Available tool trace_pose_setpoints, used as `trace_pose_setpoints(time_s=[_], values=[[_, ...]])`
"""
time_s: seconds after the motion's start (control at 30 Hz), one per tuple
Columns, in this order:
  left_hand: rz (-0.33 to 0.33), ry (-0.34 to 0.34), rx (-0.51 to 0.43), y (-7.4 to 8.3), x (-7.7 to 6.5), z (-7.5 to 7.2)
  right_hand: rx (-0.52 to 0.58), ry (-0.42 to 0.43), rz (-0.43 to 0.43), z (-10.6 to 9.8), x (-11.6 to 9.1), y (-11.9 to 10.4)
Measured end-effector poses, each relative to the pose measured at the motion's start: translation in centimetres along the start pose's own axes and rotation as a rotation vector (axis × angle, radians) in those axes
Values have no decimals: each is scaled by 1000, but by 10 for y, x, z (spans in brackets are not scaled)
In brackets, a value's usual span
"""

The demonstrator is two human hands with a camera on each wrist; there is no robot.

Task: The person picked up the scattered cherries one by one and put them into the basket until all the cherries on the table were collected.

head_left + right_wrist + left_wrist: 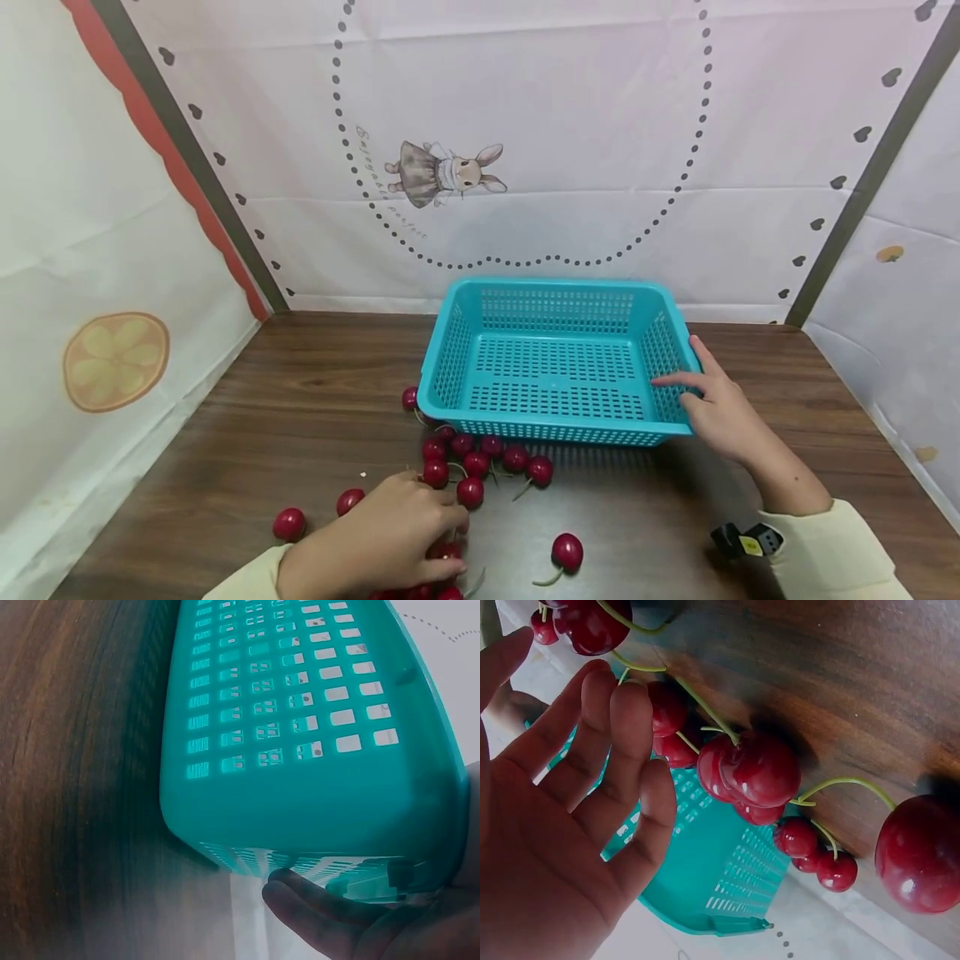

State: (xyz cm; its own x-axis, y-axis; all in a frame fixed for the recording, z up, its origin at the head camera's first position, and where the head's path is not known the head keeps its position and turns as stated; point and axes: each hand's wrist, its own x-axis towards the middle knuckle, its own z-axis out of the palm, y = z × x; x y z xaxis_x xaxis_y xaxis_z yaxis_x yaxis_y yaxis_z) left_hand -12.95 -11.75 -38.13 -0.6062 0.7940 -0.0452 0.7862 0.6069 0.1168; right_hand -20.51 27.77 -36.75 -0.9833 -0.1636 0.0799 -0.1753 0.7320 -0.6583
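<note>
A turquoise perforated plastic basket (555,427) stands on the table. At its right end my right hand (723,412) straddles the rim and grips it, with some fingers inside; in the right wrist view two fingers (307,904) lie along the outer wall. My left hand (397,533) reaches low over red cherries (450,593) with green stems near the table's front. The left wrist view shows its palm (540,832) and loosely bent fingers with nothing held, fingertips beside a cherry (667,709). Several more cherries (475,463) cluster between this hand and the basket's front wall.
A lone cherry (567,552) lies at front centre, another (288,524) at left, and one (409,398) by the basket's left side. The dark wooden table (337,367) is bounded by a printed white cloth (585,150). A small black device (746,542) sits at the right sleeve.
</note>
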Motion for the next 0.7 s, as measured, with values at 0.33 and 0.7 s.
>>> trace_pose_setpoints(time_s=[0.33, 0.7], values=[[-34, -80, -61, 0, -1, 3, 5, 4, 37, -2, 0, 4], [-39, -131, -72, -3, 5, 1, -28, 21, 5, -1, -4, 1]])
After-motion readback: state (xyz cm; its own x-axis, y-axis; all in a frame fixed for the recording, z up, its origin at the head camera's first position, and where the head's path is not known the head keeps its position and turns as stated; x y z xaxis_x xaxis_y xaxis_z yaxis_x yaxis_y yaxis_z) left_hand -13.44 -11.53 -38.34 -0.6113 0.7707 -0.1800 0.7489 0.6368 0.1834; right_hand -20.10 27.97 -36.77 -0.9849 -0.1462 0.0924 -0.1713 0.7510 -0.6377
